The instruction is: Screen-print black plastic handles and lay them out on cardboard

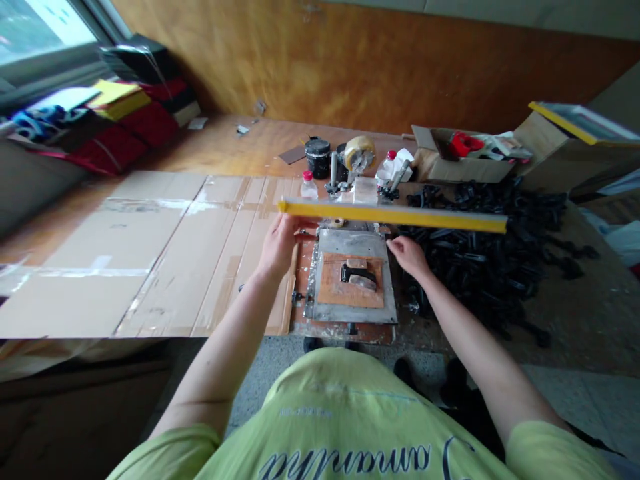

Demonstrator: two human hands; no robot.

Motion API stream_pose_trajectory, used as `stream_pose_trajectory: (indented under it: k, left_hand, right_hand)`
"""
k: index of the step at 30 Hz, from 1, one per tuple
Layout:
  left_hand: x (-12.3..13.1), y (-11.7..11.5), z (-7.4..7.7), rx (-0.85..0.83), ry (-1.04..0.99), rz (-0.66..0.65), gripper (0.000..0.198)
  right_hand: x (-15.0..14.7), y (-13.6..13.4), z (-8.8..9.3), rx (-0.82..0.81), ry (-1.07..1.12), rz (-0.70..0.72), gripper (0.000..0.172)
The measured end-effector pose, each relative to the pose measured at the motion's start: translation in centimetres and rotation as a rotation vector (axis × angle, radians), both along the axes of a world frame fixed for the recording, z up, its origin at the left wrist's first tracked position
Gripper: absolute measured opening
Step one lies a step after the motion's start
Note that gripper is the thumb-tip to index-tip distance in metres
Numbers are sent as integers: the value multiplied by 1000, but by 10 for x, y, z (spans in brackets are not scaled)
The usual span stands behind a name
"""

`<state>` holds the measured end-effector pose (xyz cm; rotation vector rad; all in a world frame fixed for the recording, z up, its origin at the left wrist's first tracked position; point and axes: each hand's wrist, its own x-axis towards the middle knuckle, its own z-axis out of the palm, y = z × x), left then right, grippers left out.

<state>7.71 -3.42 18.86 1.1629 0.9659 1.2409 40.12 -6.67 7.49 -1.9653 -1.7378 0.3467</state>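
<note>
My left hand (pixel 279 245) is below the left end of a yellow-edged frame (pixel 395 215), seen almost edge-on above the bench. Its fingers stretch right toward the far left corner of a grey metal plate (pixel 353 239); the bar partly covers the hand. At the plate's far right edge, my right hand (pixel 407 255) has its fingers curled together; whatever is in them, if anything, cannot be made out. On the plate lies a wooden board (pixel 330 287). A black curved plastic part (pixel 361 274) rests on a small block in the board's middle.
Flattened cardboard (pixel 165 260) covers the bench at left. Black plastic parts (pixel 480 260) are heaped at right. Behind the frame stand a black tub (pixel 317 157), a tape roll (pixel 359 153) and a red-capped bottle (pixel 309 187). An open carton (pixel 463 167) sits back right.
</note>
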Motion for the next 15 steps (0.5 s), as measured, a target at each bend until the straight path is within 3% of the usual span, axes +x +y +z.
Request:
stream_pose_trajectory:
  k: [3, 5, 8, 11, 13, 15]
  left_hand:
    - [11, 23, 17, 32, -6, 2, 60]
    - [14, 21, 13, 33, -35, 52, 60]
    - [18, -16, -18, -118, -25, 28, 61]
    - [26, -73, -64, -533, 113, -305, 66]
    - [30, -102, -90, -675, 72, -353, 64]
    - [26, -116, -109, -727, -11, -270, 57]
  right_hand:
    - [-39, -26, -30, -78, -199, 198, 32]
    - [-60, -35, -38, -107, -330, 237, 30]
    - [-80, -39, -34, -181, -379, 182, 22]
    - [-106, -50, -20, -139, -325, 96, 23]
    - [-131, -63, -12, -37, -279, 169, 23]
    - [-151, -75, -8, 55, -214, 375, 19]
